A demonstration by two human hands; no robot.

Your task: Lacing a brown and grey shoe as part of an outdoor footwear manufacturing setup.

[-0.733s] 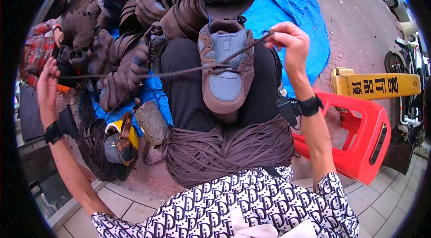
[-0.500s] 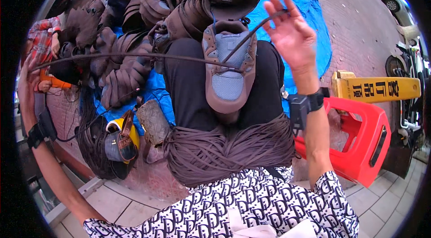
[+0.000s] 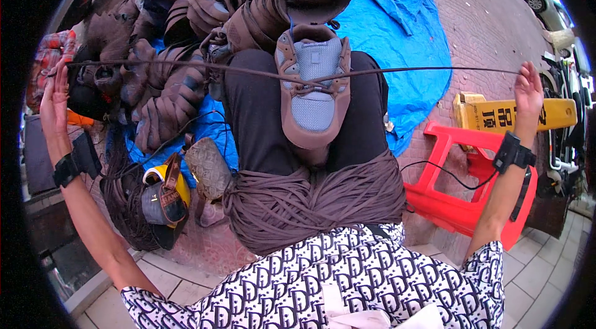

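A brown and grey-blue shoe upper (image 3: 315, 112) rests toe toward me between my knees. A long dark brown shoelace (image 3: 428, 70) runs through its lower eyelets and crosses over the tongue. Its two ends stretch nearly straight out to the sides. Far out on the left, my left hand (image 3: 56, 105) is raised and pinches one end near the fingertips. My right hand (image 3: 528, 94) grips the other end far out on the right, its fingers curled. Across my lap lies a thick bundle of loose brown laces (image 3: 310, 205).
Stacked shoe uppers (image 3: 171, 102) fill the left side on a blue tarp (image 3: 403, 37). A red plastic stool (image 3: 428, 195) and a yellow sign box (image 3: 515, 113) stand at right. Bags (image 3: 211, 167) lie left of my knees. Another person's plaid sleeve (image 3: 53, 53) shows at far left.
My right hand has moved far out to the right, drawing its lace end from a loose slant to a straight line. My left hand has shifted slightly, still at the far left.
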